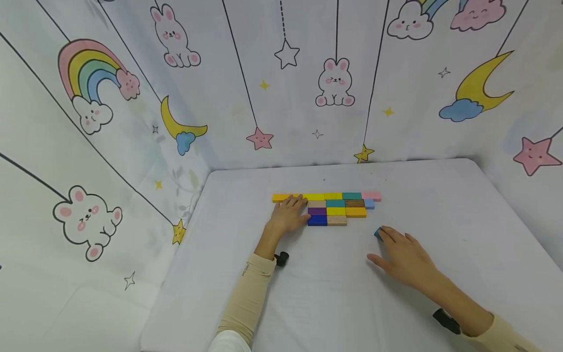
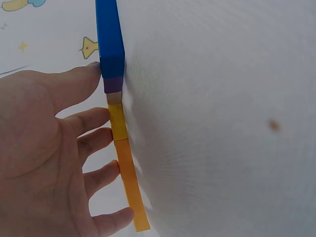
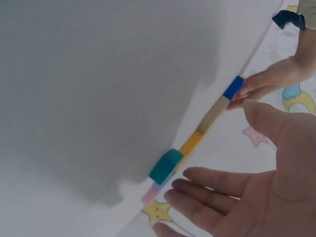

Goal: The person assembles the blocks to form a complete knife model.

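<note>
Several coloured rectangular blocks lie flat in close rows on the white table. The rows step shorter toward the near side. My left hand (image 1: 289,215) rests at their left side. In the left wrist view its spread fingertips touch the orange block (image 2: 131,182) and the yellow block (image 2: 118,121), with the thumb at the blue block (image 2: 111,39). A separate teal block (image 3: 166,167) lies right of the near rows. My right hand (image 1: 406,259) is over the table there, fingers extended, fingertips right at that block and thumb held apart.
A pink block (image 1: 372,196) ends the far row on the right, with a light blue block (image 1: 369,204) nearer. White cloth covers the table (image 1: 325,298). Behind it hangs a curtain (image 1: 299,107) printed with bunnies, stars and moons. Each wrist wears a small black camera (image 1: 446,320).
</note>
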Action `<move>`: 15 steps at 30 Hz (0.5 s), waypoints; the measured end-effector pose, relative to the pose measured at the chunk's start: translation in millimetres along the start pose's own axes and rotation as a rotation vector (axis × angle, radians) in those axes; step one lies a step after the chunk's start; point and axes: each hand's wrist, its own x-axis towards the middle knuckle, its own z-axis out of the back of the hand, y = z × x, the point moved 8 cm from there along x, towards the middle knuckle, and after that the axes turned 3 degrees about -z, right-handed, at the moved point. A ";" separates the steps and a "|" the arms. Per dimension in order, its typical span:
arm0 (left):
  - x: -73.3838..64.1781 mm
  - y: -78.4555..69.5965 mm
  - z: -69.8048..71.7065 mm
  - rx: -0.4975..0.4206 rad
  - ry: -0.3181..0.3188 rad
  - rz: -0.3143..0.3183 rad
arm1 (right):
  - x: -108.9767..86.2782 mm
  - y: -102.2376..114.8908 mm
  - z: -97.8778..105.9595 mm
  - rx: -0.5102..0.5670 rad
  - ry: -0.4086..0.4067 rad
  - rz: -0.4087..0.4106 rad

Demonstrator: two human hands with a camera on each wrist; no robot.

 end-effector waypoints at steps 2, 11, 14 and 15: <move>-0.5 0.3 0.4 -0.008 0.001 0.001 | -2.4 -1.4 2.2 0.000 -0.009 0.006; 0.2 1.5 -0.9 0.004 0.005 -0.003 | -5.1 -7.2 1.4 0.015 -0.017 0.008; -0.1 0.9 -0.5 0.001 0.005 -0.006 | -5.2 -8.2 -1.6 0.022 -0.022 0.021; -0.2 0.9 -0.4 0.001 0.005 -0.006 | -5.1 -7.9 -1.9 0.027 -0.028 0.031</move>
